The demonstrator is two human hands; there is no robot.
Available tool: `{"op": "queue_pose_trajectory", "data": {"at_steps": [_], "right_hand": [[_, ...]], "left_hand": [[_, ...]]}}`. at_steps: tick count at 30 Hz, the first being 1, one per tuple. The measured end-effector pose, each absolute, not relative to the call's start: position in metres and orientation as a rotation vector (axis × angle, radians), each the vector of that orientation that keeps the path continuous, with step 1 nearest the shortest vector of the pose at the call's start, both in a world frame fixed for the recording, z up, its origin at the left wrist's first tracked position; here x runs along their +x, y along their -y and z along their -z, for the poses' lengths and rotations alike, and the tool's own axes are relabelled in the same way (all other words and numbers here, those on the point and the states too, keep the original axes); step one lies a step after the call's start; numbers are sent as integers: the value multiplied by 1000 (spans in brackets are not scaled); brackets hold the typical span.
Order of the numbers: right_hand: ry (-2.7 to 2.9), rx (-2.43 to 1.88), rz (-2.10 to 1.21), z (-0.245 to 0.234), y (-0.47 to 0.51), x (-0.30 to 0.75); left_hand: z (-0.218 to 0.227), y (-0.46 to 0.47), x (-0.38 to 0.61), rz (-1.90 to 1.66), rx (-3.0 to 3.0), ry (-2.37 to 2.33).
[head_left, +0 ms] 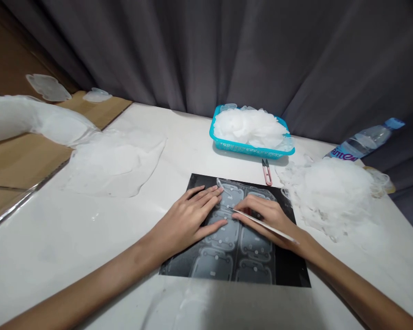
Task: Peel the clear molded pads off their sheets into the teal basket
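Observation:
A clear moulded plastic sheet [223, 236] with rounded, lid-like shapes lies on a black mat [289, 270]. My left hand [192, 214] rests flat on the sheet's left part, fingers stretched out and thumb apart. In my right hand [268, 217] is a slim white pen-like tool [271, 228], held in a pinch. Its thin dark tip points left and meets the sheet near the middle, just right of my left fingers. The exact kind of tool cannot be made out. My right hand covers part of the sheet's upper right shapes.
Behind the mat stands a blue basket [248, 149] heaped with translucent white pieces. Pink-handled thread snips [267, 173] lie before it. To the right are a pile of clear plastic scraps [337, 192] and a water bottle [365, 141]. Plastic film [113, 160] and cardboard [17, 160] lie left.

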State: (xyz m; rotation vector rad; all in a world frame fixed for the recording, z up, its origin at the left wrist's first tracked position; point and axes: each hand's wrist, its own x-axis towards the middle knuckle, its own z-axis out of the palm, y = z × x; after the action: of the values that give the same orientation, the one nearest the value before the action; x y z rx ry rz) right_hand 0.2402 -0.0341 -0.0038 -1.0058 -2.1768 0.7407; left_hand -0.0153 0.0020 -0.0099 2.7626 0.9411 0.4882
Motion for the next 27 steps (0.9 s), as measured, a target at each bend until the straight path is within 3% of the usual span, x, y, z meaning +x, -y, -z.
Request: {"op": "queue_pose_trajectory", "data": {"at_steps": [18, 27], "right_hand": [[2269, -1004, -617, 7, 35, 232], [2395, -1019, -287, 12, 37, 225]], "left_hand": [[13, 1, -19, -475, 2760, -1046], [14, -3, -18, -514, 2729, -1048]]}}
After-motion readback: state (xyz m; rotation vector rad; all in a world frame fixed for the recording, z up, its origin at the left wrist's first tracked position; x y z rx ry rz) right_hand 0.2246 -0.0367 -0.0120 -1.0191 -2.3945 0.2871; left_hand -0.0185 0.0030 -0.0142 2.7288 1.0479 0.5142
